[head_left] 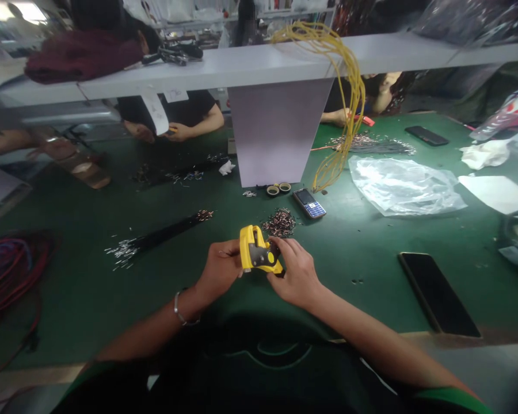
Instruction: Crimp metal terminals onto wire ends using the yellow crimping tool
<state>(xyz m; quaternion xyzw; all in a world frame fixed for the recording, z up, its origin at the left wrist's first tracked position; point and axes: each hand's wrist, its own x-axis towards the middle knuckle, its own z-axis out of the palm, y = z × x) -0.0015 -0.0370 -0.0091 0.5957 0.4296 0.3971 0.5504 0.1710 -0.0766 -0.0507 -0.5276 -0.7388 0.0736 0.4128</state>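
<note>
My right hand [300, 270] is wrapped round the handles of a yellow and black wire stripper [259, 253], held just above the green table. At the stripper's left side, my left hand [220, 270] is pinched closed against its yellow head. A thin line shows by the left fingers, but what they grip is too small to make out. Just behind the stripper lies a small pile of copper-coloured bits [280, 222]. To the left rests a bundle of black wires [168, 233], with silvery ends at one side and coppery ends at the other.
A keypad phone [309, 204] and two small rings [278, 189] lie near the white divider [276, 132]. Yellow cable [349, 86] hangs off the shelf [216, 69]. Rightward are a plastic bag [408, 187] and a smartphone [439, 294]; leftward, red cables [8, 276]. Other people's hands work beyond.
</note>
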